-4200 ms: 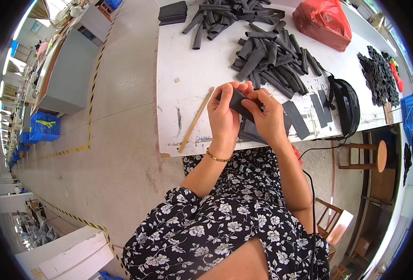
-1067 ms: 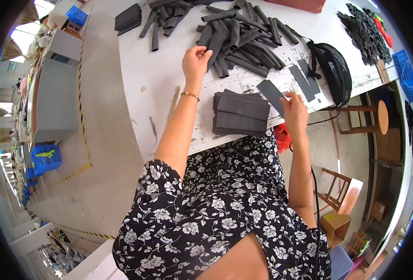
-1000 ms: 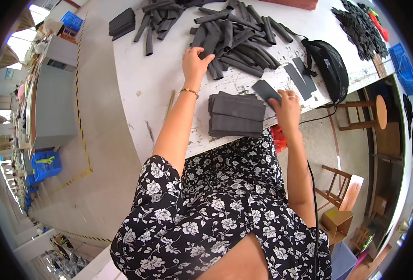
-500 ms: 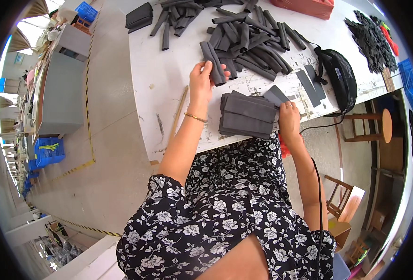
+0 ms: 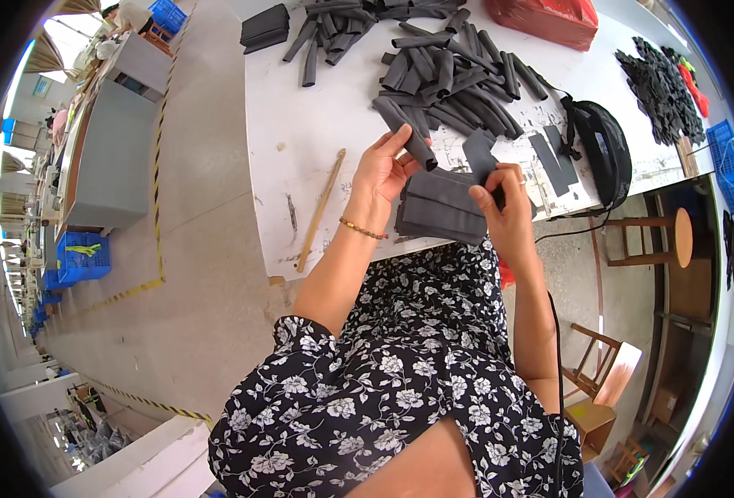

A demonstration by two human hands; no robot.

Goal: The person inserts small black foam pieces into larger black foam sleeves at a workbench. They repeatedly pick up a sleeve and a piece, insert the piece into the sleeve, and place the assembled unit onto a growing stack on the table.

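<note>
Tubes (image 5: pixel 458 87), dark and curled up, lie in a big messy pile over the middle of the white table (image 5: pixel 325 116). One more dark tube (image 5: pixel 396 116) is in the left hand (image 5: pixel 384 173), which grips it with the thumb on top and the fingers bent under it. It leans with its low end toward the near edge. The right hand (image 5: pixel 512 207) pinches a flat dark strip (image 5: pixel 480 153) near its bottom end, just beside the tube. Under the hands, a stack of flat dark pieces (image 5: pixel 446 209) sits at the near edge. To its right, two loose strips (image 5: pixel 552 162) lie beside a black bag (image 5: pixel 604 153) at the same edge. A wooden stick (image 5: pixel 321 212) rests by the near left corner. A red bundle (image 5: pixel 550 18) sits toward the far side.
</note>
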